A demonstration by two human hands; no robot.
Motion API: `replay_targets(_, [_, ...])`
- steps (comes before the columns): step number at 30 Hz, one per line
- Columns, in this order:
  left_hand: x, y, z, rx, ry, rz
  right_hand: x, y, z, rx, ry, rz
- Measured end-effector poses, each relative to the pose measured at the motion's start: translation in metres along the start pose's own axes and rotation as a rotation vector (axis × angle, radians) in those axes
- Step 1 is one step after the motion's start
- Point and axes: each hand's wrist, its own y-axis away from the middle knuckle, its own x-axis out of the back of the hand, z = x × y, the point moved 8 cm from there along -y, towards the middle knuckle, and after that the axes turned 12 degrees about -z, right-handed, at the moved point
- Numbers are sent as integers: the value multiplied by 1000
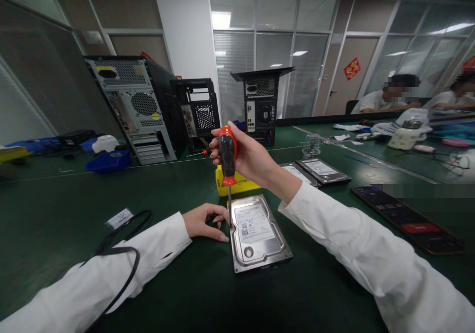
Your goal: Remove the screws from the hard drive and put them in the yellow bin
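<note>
A silver hard drive point(256, 229) with a white label lies flat on the green table point(178, 293). My right hand point(248, 155) is wrapped round the red and black handle of a screwdriver point(227, 160), held upright with its shaft pointing down. The tip meets the drive's left edge. Beside that edge my left hand point(208, 221) rests low, fingers curled but apart, with nothing visible in them; the fingertips are close to the screwdriver tip. Behind the drive is a yellow box point(237, 184), partly hidden by my right hand.
More hard drives point(322, 170) lie behind my right forearm, near a phone point(404, 219). Computer cases point(137, 105) stand at the back, beside a blue bin point(107, 161). A black cable point(135, 263) crosses my left sleeve. Two people sit at the far right.
</note>
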Motion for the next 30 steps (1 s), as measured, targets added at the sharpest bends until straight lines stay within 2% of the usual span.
replay_targets(4, [1, 1, 1, -27, -40, 0, -7, -2, 3, 15, -16, -88])
replay_targets(12, [3, -3, -2, 33, -62, 73, -14, -3, 2, 104, 84, -64])
replay_targets(18, [0, -6, 3, -6, -50, 138, -6, -2, 5, 42, 86, -7])
replay_targets(26, [2, -3, 5, -7, -74, 221, -12, -3, 9, -3, 51, -173])
replay_targets(30, [2, -4, 6, -22, -91, 238, -12, -3, 9, 6, 50, -132])
